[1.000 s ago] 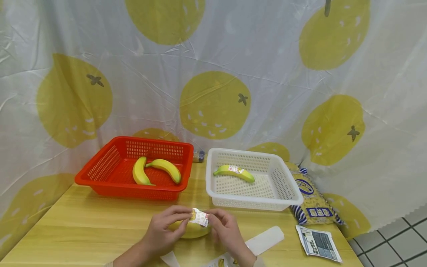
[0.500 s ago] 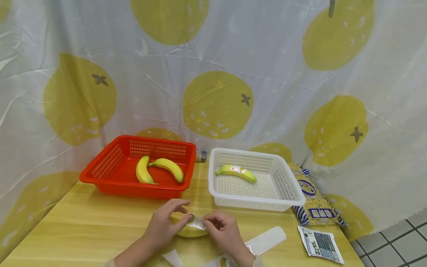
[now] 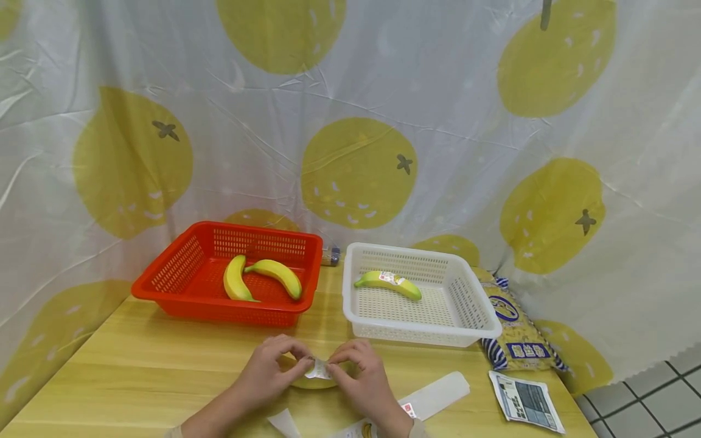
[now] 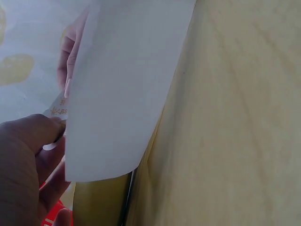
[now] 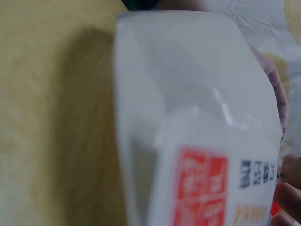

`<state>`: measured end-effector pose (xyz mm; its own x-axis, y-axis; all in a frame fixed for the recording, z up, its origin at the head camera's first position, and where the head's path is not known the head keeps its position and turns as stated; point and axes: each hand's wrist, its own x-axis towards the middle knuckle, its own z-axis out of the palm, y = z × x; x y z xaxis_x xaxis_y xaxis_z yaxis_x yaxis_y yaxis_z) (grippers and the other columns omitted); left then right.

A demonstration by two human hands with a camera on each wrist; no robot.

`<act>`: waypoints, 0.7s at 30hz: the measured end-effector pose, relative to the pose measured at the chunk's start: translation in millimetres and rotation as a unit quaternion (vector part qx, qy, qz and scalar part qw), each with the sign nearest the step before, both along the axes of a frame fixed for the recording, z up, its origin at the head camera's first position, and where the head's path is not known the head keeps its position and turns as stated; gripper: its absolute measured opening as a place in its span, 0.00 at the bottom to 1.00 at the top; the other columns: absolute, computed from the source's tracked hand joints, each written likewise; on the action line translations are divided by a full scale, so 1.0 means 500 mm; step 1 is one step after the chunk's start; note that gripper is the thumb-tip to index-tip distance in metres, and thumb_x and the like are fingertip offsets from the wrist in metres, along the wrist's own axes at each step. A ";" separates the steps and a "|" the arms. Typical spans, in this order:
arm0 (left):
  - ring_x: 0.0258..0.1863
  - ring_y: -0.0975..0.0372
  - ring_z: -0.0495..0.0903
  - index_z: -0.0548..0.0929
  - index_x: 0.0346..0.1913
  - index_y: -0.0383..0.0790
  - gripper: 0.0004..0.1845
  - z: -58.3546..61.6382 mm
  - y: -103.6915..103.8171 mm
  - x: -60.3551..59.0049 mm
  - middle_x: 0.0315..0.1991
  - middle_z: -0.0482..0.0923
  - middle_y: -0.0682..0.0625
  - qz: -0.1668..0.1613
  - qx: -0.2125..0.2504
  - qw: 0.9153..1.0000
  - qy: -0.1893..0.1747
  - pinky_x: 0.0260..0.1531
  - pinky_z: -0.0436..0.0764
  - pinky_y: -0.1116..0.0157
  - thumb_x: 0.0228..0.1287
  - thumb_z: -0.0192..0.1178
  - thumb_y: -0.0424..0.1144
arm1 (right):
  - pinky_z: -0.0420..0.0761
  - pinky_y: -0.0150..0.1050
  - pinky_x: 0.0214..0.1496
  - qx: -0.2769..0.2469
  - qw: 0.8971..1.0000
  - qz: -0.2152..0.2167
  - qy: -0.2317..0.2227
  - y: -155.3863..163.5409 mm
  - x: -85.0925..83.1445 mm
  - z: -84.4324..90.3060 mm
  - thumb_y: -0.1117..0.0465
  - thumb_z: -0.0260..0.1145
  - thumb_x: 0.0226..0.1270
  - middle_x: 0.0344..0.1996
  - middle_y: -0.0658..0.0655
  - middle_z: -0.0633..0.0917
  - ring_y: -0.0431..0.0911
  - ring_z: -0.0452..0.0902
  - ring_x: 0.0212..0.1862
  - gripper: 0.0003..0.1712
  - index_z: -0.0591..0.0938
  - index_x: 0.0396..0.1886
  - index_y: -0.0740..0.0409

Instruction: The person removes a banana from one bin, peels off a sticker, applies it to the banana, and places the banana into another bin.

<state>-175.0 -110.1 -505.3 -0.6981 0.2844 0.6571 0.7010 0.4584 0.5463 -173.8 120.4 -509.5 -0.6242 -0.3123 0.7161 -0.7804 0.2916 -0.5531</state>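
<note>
While both hands work at the near edge of the table (image 3: 137,365), the step in hand looks like pressing a label (image 3: 316,369) onto a banana (image 3: 313,382) that lies on the wood between them. The left hand (image 3: 269,370) has its fingers curled over the banana's left end, thumb and forefinger pinching the label's left edge; the right hand (image 3: 362,378) pinches the label's right side, fingertips together. To do this well, I judge the left hand should pin the fruit so it cannot roll, and the right should smooth the label down from the middle outward — no creases, no lifted corners. Counting from left to right: one red basket (image 3: 181,286) far left holds two bananas (image 3: 234,281) (image 3: 276,277), bare of labels and touching near their far tips; one white basket (image 3: 465,304) just right of it holds one banana (image 3: 387,284) that already wears a label. With the one under the hands, that makes four bananas. Near the wrists lie white backing sheets (image 3: 435,392) — at least two, perhaps three; the lower ones are cut off by the frame. At far right, one striped bag (image 3: 515,331) leans by the curtain (image 3: 350,109), with one printed leaflet (image 3: 524,401) just in front of it.
</note>
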 end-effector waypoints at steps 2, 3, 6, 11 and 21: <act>0.33 0.76 0.78 0.84 0.36 0.63 0.16 0.000 -0.002 0.001 0.32 0.79 0.75 0.005 -0.013 1.000 -0.009 0.45 0.75 0.61 0.56 0.77 0.36 | 0.78 0.38 0.55 0.005 1.000 -0.004 -0.017 0.003 -0.007 -0.015 0.67 0.77 0.60 0.38 0.48 0.88 0.46 0.80 0.48 0.08 0.87 0.35 0.51; 0.33 0.76 0.78 0.84 0.36 0.63 0.16 -0.001 -0.004 0.001 0.32 0.79 0.75 0.007 -0.019 1.000 -0.013 0.46 0.75 0.61 0.55 0.78 0.36 | 0.78 0.38 0.57 0.007 1.000 -0.005 -0.027 0.002 -0.006 -0.014 0.66 0.77 0.60 0.39 0.47 0.88 0.46 0.80 0.49 0.08 0.88 0.36 0.49; 0.33 0.77 0.78 0.84 0.36 0.62 0.16 -0.004 -0.009 0.002 0.32 0.79 0.75 0.008 -0.028 0.999 -0.019 0.45 0.75 0.61 0.54 0.78 0.36 | 0.78 0.41 0.62 0.014 0.998 -0.004 -0.053 0.001 -0.003 -0.012 0.65 0.77 0.61 0.40 0.45 0.88 0.47 0.81 0.51 0.08 0.88 0.36 0.47; 0.33 0.76 0.78 0.84 0.37 0.60 0.14 -0.006 -0.014 0.001 0.32 0.80 0.72 -0.004 -0.031 0.999 -0.035 0.42 0.78 0.63 0.56 0.78 0.37 | 0.77 0.44 0.66 0.020 0.995 -0.004 -0.102 0.000 0.001 -0.009 0.62 0.77 0.62 0.41 0.43 0.88 0.50 0.82 0.54 0.07 0.88 0.36 0.45; 0.31 0.69 0.80 0.84 0.35 0.53 0.15 -0.003 -0.004 0.004 0.30 0.80 0.65 -0.004 -0.017 0.997 -0.069 0.36 0.81 0.69 0.50 0.80 0.35 | 0.79 0.37 0.56 0.033 0.991 -0.009 -0.131 -0.006 0.003 -0.013 0.64 0.78 0.60 0.40 0.43 0.86 0.43 0.81 0.48 0.11 0.85 0.36 0.45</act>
<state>-173.1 -112.3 -506.6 -0.7789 0.3101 0.5451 0.6237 0.4734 0.6220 -172.4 117.6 -516.0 -0.7918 -0.3409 0.5068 -0.6069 0.3459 -0.7155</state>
